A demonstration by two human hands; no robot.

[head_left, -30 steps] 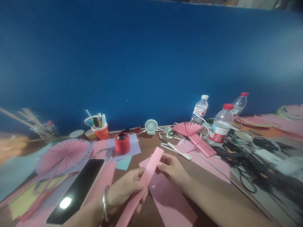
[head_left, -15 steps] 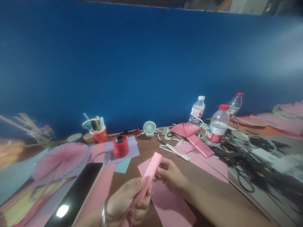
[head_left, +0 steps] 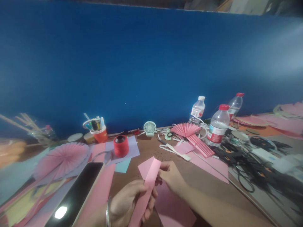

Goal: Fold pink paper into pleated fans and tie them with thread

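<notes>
A folded pink paper strip (head_left: 147, 193) slants up and away between my two hands. My left hand (head_left: 129, 198), with a silver bangle at the wrist, is closed round its lower part, thumb on top and fingers underneath. Near the strip's far end, my right hand (head_left: 171, 176) pinches the right edge; its fingertips are partly behind the paper. Below the hands a flat sheet of pink paper (head_left: 172, 205) lies on the brown table (head_left: 203, 189).
To the left lie a phone (head_left: 75, 192) and a round pleated pink fan (head_left: 61, 160). A red thread spool (head_left: 121, 146), a pen cup (head_left: 100, 135) and a small fan (head_left: 150, 128) stand farther back. Pleated paper (head_left: 186, 129), a knife (head_left: 178, 152), bottles (head_left: 216, 129) and black cables (head_left: 248, 167) sit right.
The strip's far end has dropped slightly and its face now shows wider. My left hand has shifted a little right, and my right hand has turned slightly at the edge.
</notes>
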